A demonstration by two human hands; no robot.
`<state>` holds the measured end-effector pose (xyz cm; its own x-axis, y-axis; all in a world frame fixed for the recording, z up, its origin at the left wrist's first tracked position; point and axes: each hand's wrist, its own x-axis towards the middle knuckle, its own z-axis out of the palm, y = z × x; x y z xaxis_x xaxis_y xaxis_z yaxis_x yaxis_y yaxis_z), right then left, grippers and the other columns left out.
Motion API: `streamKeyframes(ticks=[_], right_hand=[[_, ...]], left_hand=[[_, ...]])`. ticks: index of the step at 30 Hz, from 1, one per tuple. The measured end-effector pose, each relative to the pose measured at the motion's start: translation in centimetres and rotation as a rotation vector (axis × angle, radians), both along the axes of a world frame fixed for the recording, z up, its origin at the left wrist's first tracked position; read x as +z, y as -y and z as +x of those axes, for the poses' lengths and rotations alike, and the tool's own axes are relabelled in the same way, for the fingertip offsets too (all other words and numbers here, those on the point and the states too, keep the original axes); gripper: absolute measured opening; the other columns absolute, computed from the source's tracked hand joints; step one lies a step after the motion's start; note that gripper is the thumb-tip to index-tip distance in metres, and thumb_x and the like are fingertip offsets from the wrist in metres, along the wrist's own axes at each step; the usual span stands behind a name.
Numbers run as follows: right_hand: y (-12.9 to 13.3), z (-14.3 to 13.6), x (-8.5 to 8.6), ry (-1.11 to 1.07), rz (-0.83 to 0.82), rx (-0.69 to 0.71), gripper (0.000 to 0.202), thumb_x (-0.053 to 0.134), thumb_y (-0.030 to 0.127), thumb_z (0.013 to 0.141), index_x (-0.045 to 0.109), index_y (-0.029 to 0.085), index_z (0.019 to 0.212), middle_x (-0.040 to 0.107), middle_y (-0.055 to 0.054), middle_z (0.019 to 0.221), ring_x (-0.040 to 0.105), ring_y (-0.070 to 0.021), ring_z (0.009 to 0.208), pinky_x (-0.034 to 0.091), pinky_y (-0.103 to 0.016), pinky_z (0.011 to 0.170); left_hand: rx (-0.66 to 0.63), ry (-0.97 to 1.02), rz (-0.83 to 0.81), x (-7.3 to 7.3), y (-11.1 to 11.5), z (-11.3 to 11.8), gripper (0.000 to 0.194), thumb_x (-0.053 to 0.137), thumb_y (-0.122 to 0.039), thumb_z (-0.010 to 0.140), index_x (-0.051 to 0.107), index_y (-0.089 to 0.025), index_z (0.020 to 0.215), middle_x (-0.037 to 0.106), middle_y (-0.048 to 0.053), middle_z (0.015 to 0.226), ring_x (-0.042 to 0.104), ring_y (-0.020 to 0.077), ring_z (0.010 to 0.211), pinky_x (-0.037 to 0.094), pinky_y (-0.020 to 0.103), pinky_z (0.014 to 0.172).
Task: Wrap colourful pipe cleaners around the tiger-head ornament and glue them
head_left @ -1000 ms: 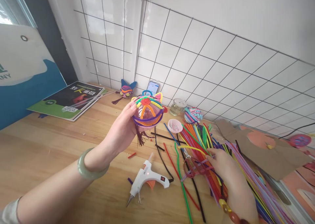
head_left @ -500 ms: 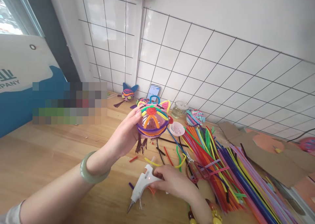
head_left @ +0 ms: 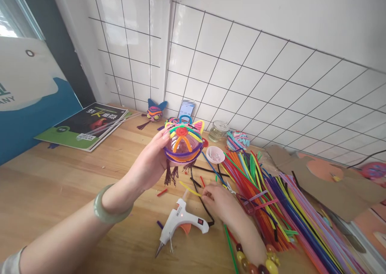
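My left hand (head_left: 152, 157) is closed around a clear plastic ball ornament (head_left: 183, 143), holding it above the table. Colourful pipe cleaners form bands on it, with a red nose, yellow-and-pink ears, a blue loop on top and dark tassels below. Over the table to its right, my right hand (head_left: 215, 197) has its fingers pinched at a yellow pipe cleaner (head_left: 189, 189); part of that strip is hidden under the hand. Just below lies a white hot glue gun (head_left: 181, 221) on its wire stand, a small light lit and its nozzle pointing down-left.
Bundles of pipe cleaners (head_left: 304, 213) and scissors (head_left: 250, 203) lie right. Behind are a pink bowl of small beads (head_left: 215, 155), a glass jar (head_left: 218, 131), a phone (head_left: 186, 110) and finished ornaments (head_left: 155, 110). Magazines (head_left: 87, 125) lie left; cardboard (head_left: 319, 181) is far right.
My right hand has let go of the glue gun's handle and moved up and right to the yellow pipe cleaner. The left hand still holds the ornament. The view has shifted slightly.
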<state>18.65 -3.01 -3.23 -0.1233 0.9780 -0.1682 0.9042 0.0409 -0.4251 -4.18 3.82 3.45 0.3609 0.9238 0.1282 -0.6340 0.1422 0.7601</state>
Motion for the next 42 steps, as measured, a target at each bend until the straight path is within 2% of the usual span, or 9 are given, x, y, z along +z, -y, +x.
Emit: streamKeyframes(ticks=[3, 5, 9, 13, 21, 26, 31, 34, 42], right_hand=[[1.3, 1.2, 2.8, -0.022, 0.118, -0.07, 0.02, 0.045, 0.03, 0.094, 0.062, 0.021, 0.087, 0.067, -0.005, 0.09, 0.064, -0.0198, 0.082, 0.045, -0.03, 0.076], [2.7, 2.3, 4.9, -0.013, 0.322, -0.239, 0.028, 0.041, 0.043, 0.096, 0.06, 0.023, 0.093, 0.069, -0.004, 0.083, 0.064, -0.0197, 0.072, 0.045, -0.029, 0.068], [4.6, 5.1, 7.0, 0.342, 0.749, -0.459, 0.032, 0.04, 0.047, 0.094, 0.061, 0.023, 0.091, 0.07, -0.006, 0.077, 0.063, -0.0218, 0.063, 0.04, -0.031, 0.061], [3.4, 8.9, 5.3, 0.611, 0.481, -0.545, 0.028, 0.04, 0.036, 0.094, 0.062, 0.022, 0.085, 0.07, -0.009, 0.077, 0.061, -0.0254, 0.062, 0.032, -0.033, 0.054], [0.5, 12.0, 1.8, 0.478, 0.306, -0.505, 0.026, 0.046, 0.023, 0.089, 0.069, 0.018, 0.081, 0.068, -0.016, 0.084, 0.064, -0.0278, 0.072, 0.041, -0.036, 0.062], [0.1, 7.9, 2.4, 0.204, 0.199, -0.303, 0.031, 0.044, 0.032, 0.093, 0.07, 0.017, 0.096, 0.07, -0.014, 0.102, 0.066, -0.0258, 0.09, 0.047, -0.036, 0.08], [1.0, 0.6, 1.9, -0.078, -0.143, 0.039, 0.027, 0.054, 0.038, 0.09, 0.07, 0.022, 0.075, 0.07, 0.0, 0.071, 0.063, -0.017, 0.067, 0.041, -0.025, 0.06], [1.5, -2.2, 0.9, -0.142, -0.258, 0.118, 0.018, 0.065, 0.037, 0.083, 0.068, 0.021, 0.074, 0.067, 0.001, 0.073, 0.06, -0.0156, 0.069, 0.036, -0.024, 0.059], [0.5, -2.8, -1.2, -0.295, -0.43, 0.157, 0.044, 0.06, 0.046, 0.085, 0.044, 0.019, 0.055, 0.03, 0.007, 0.052, 0.03, -0.0085, 0.051, 0.019, -0.026, 0.05]], left_hand=[[0.018, -0.002, 0.001, 0.0, 0.0, 0.0, 0.032, 0.058, -0.035, 0.092, 0.063, -0.023, 0.121, 0.07, 0.006, 0.121, 0.069, 0.0235, 0.101, 0.06, 0.03, 0.079], [0.017, -0.007, 0.007, 0.0, 0.0, 0.0, 0.033, 0.059, -0.036, 0.092, 0.062, -0.023, 0.121, 0.069, 0.006, 0.122, 0.07, 0.0246, 0.101, 0.061, 0.032, 0.077], [-0.01, -0.014, -0.01, 0.1, 0.1, 0.1, 0.035, 0.058, -0.037, 0.091, 0.06, -0.023, 0.123, 0.068, 0.008, 0.123, 0.07, 0.0266, 0.098, 0.062, 0.034, 0.07], [-0.013, -0.016, -0.022, 0.3, 0.2, 0.1, 0.034, 0.057, -0.035, 0.092, 0.06, -0.022, 0.123, 0.07, 0.007, 0.119, 0.071, 0.0247, 0.094, 0.063, 0.032, 0.068], [-0.005, -0.024, -0.008, 0.2, 0.2, 0.0, 0.035, 0.058, -0.036, 0.091, 0.061, -0.023, 0.124, 0.07, 0.006, 0.119, 0.071, 0.0243, 0.097, 0.062, 0.031, 0.074], [0.001, -0.026, -0.016, 0.1, 0.1, 0.1, 0.036, 0.057, -0.035, 0.092, 0.059, -0.022, 0.125, 0.069, 0.007, 0.12, 0.072, 0.0219, 0.085, 0.061, 0.028, 0.06], [-0.023, -0.009, -0.005, 0.1, 0.1, 0.2, 0.032, 0.056, -0.035, 0.093, 0.062, -0.023, 0.122, 0.07, 0.006, 0.118, 0.071, 0.0225, 0.091, 0.061, 0.029, 0.066], [-0.024, -0.004, -0.019, 0.2, 0.2, 0.2, 0.03, 0.057, -0.035, 0.092, 0.063, -0.023, 0.12, 0.071, 0.005, 0.118, 0.07, 0.0225, 0.096, 0.061, 0.029, 0.075], [-0.045, -0.018, -0.015, 0.1, 0.3, 0.2, 0.037, 0.057, -0.039, 0.092, 0.059, -0.021, 0.125, 0.071, 0.008, 0.112, 0.069, 0.0222, 0.087, 0.06, 0.028, 0.061]])
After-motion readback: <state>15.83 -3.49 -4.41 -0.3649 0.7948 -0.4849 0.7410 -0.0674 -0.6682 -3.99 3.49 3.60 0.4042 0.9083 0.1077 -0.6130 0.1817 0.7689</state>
